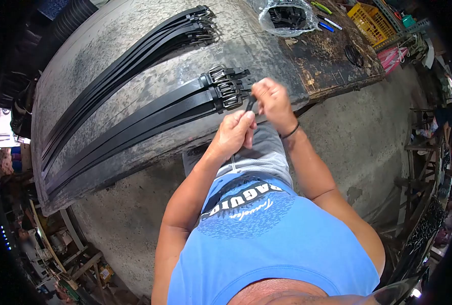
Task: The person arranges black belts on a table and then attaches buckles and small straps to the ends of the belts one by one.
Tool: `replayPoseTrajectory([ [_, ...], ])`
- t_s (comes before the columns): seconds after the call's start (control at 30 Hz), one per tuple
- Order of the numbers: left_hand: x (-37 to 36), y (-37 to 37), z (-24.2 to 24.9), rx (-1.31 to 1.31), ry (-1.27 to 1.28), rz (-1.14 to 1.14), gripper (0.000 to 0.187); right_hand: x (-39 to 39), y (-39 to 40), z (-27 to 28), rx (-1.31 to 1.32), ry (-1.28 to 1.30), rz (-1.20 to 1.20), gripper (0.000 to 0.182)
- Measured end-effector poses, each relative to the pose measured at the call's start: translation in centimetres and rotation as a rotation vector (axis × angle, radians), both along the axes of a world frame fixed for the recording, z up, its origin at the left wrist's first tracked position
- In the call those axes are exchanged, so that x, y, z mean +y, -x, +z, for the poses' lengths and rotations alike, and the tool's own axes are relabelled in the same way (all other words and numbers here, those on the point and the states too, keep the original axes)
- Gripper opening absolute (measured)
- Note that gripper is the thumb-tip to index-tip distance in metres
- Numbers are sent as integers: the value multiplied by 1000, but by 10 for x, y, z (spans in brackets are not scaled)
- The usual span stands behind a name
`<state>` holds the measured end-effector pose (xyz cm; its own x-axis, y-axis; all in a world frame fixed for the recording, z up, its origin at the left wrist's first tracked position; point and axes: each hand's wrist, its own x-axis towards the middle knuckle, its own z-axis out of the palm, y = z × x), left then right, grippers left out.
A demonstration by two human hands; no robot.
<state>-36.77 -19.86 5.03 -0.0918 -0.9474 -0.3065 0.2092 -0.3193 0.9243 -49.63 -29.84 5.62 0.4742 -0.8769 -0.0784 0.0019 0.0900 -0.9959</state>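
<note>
A big, worn grey table (104,33) stands before a person in a blue shirt (287,234) printed "BAGUIO", with script that looks like "Traveler", and holds far and near bundles of black belts (178,94), buckles to the right. A plastic bag (308,24) of black parts sits at far right. Beside the near buckles, the left hand (233,131) pinches a small black strip (251,103) while the right hand (272,99), blurred, seems to work its upper end, which calls for a steady left pinch; its exact grip I cannot tell.
</note>
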Motion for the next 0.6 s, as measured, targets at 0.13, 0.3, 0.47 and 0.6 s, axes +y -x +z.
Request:
replayPoseTrajectory([
  [0.13, 12, 7, 0, 67, -75, 3, 32, -14, 9, 4, 115, 191, -160, 23],
  [0.3, 26, 4, -14, 73, -67, -78, 30, -21, 8, -13, 233, 285, -333, 24],
  [0.47, 45, -4, -34, -174, -52, -32, 33, -35, 27, 4, 92, 137, -317, 19],
  [0.6, 43, -10, -39, -201, 146, 158, 24, -42, 46, 25, 62, 64, -186, 10],
])
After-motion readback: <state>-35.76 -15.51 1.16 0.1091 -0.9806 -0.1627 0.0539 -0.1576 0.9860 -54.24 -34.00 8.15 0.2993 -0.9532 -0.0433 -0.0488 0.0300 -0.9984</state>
